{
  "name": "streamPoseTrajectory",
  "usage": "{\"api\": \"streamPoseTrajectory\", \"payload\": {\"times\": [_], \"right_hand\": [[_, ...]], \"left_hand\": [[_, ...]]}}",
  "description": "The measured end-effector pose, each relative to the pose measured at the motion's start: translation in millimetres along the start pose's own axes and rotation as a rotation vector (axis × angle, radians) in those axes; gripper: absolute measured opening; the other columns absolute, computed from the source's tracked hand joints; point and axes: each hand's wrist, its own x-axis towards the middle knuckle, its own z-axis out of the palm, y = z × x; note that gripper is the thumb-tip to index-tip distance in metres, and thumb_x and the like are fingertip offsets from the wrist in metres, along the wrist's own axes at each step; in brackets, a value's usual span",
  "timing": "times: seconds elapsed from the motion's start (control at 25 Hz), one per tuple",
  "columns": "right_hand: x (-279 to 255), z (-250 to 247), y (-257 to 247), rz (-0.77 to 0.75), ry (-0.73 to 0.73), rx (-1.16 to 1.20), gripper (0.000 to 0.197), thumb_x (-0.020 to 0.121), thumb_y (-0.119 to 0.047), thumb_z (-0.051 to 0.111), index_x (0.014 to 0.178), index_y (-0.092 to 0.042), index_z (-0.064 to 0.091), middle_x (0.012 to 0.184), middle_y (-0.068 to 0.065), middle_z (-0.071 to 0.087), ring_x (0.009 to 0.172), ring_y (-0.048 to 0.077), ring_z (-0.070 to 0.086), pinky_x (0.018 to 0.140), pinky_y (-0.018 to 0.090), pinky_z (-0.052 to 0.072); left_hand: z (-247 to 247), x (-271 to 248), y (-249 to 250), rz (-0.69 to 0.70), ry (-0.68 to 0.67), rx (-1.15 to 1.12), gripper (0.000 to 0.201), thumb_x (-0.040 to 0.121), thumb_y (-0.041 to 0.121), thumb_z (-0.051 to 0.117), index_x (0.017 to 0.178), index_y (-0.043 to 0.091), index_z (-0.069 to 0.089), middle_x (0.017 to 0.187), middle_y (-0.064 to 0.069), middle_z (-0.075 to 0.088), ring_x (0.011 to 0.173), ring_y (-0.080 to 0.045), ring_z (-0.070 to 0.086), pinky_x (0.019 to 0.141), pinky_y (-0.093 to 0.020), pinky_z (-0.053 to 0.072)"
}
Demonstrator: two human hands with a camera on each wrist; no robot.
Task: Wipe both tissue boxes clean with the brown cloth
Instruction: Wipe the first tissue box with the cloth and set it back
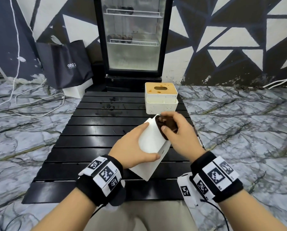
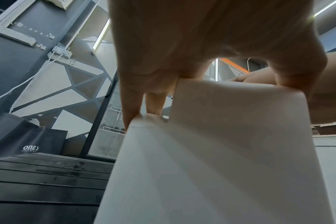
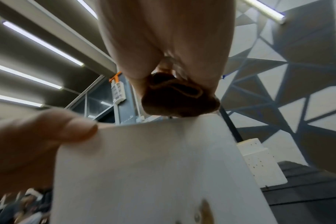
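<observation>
A plain white tissue box (image 1: 152, 144) stands tilted on the black slatted table (image 1: 89, 130), gripped round its side by my left hand (image 1: 132, 145). My right hand (image 1: 176, 130) holds the bunched brown cloth (image 1: 167, 125) and presses it against the box's upper right face. In the left wrist view the white box (image 2: 220, 151) fills the lower half under my fingers (image 2: 132, 106). The right wrist view shows the cloth (image 3: 178, 98) at the box's top edge and a brown smear (image 3: 205, 210) low on the box (image 3: 153, 166). A second, speckled white tissue box (image 1: 161, 99) with a stained tan lid stands behind.
A glass-door fridge (image 1: 132, 39) stands behind the table. A dark bag (image 1: 64, 64) and a white block sit at the back left. White cables (image 1: 31, 100) trail over the marble floor. Dark wet marks (image 1: 111, 105) lie on the slats left of the speckled box.
</observation>
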Motion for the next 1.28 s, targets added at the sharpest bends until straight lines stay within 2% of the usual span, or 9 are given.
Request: {"api": "streamPoseTrajectory", "payload": {"times": [0.12,0.24,0.4,0.56,0.92,1.04,1.16,1.2,1.28], "right_hand": [[-8.7,18.2,0.5,-0.138,-0.13,-0.2,0.037,0.08,-0.004,0.055,0.112,-0.022,0.056,0.11,-0.011,0.053,0.107,0.008,0.044,0.091,0.007,0.028],[-7.4,20.5,4.4,-0.181,-0.19,-0.228,0.036,0.081,-0.01,0.049,0.115,-0.022,0.055,0.115,-0.008,0.055,0.113,0.009,0.042,0.097,0.009,0.024],[2.4,12.3,13.4,-0.145,-0.192,-0.209,0.036,0.084,-0.014,0.048,0.117,-0.026,0.056,0.117,-0.014,0.053,0.113,0.002,0.038,0.096,0.011,0.025],[16.9,10.7,21.0,-0.112,-0.156,-0.253,0.035,0.087,-0.01,0.051,0.119,-0.024,0.056,0.12,-0.009,0.054,0.114,0.007,0.038,0.097,0.02,0.027],[45.6,5.6,27.3,0.07,-0.089,-0.234,0.034,0.091,-0.01,0.046,0.123,-0.019,0.053,0.124,0.001,0.052,0.117,0.018,0.045,0.095,0.021,0.032],[51.8,-7.5,30.1,0.166,-0.105,-0.196,0.034,0.091,-0.01,0.046,0.123,-0.019,0.054,0.123,0.002,0.053,0.112,0.014,0.048,0.084,0.012,0.029],[45.5,-14.6,30.9,0.18,-0.144,-0.153,0.033,0.091,-0.009,0.048,0.121,-0.019,0.055,0.122,-0.002,0.054,0.107,0.008,0.047,0.086,0.011,0.029],[41.5,-15.7,30.9,0.187,-0.161,-0.121,0.033,0.091,-0.008,0.048,0.121,-0.019,0.056,0.121,-0.002,0.055,0.108,0.008,0.048,0.088,0.013,0.031],[30.7,-19.8,29.2,0.181,-0.183,-0.056,0.031,0.09,-0.006,0.049,0.117,-0.02,0.057,0.118,-0.003,0.057,0.109,0.01,0.052,0.09,0.016,0.036]], "left_hand": [[0.1,-0.2,2.6,0.03,0.012,-0.066,0.08,0.055,0.047,0.075,0.128,0.047,0.041,0.12,0.022,0.057,0.111,-0.001,0.053,0.095,-0.034,0.046],[-0.3,-0.3,4.1,0.055,0.018,-0.084,0.068,0.058,0.039,0.077,0.117,0.047,0.046,0.109,0.02,0.06,0.102,-0.003,0.057,0.09,-0.036,0.049],[-2.9,-0.6,2.5,0.062,0.014,-0.012,0.084,0.061,0.043,0.078,0.13,0.055,0.031,0.123,0.028,0.051,0.112,0.0,0.05,0.096,-0.028,0.044],[-3.1,-0.2,-0.9,0.041,-0.002,0.052,0.102,0.063,0.049,0.077,0.144,0.046,0.015,0.143,0.027,0.034,0.129,-0.001,0.037,0.103,-0.023,0.034],[-4.6,1.2,-0.9,0.027,-0.049,0.121,0.106,0.061,0.055,0.074,0.147,0.039,0.015,0.151,0.023,0.024,0.137,-0.004,0.028,0.111,-0.027,0.028],[-18.1,2.0,-12.0,0.079,-0.161,0.091,0.108,0.049,0.06,0.067,0.143,0.046,0.016,0.144,0.034,0.021,0.137,0.002,0.025,0.111,-0.022,0.022],[-39.6,3.5,-25.4,0.143,-0.292,0.121,0.101,0.049,0.063,0.069,0.132,0.063,0.011,0.143,0.042,0.009,0.137,0.012,0.014,0.118,-0.031,0.013],[-48.2,4.8,-31.3,0.136,-0.303,0.097,0.102,0.048,0.062,0.072,0.129,0.066,0.01,0.145,0.039,0.01,0.137,0.012,0.015,0.118,-0.03,0.014],[-66.6,4.3,-43.6,0.106,-0.283,0.052,0.105,0.045,0.059,0.078,0.127,0.067,0.013,0.144,0.035,0.018,0.131,0.017,0.021,0.109,-0.009,0.017]]}}
